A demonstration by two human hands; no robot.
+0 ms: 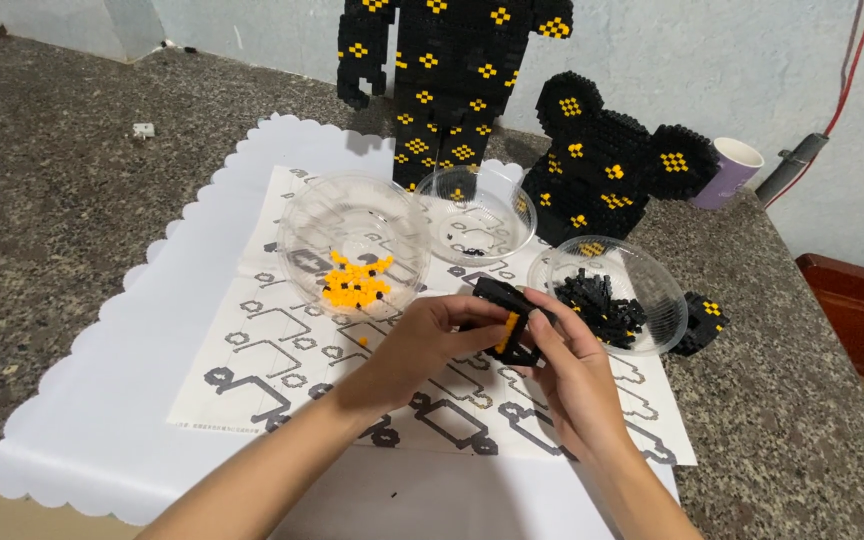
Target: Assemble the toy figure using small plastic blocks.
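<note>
Head view is showing the left hand (432,335) and the right hand (562,365) both gripping a small black and yellow brick piece (508,322) above the instruction sheet (282,350); pressing evenly should be seating bricks well.

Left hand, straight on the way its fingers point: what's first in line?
Probably the small black-and-orange brick piece already at the left hand's fingertips; beyond it, the right hand. Depth is unclear.

Soft even light, sharp focus
</note>
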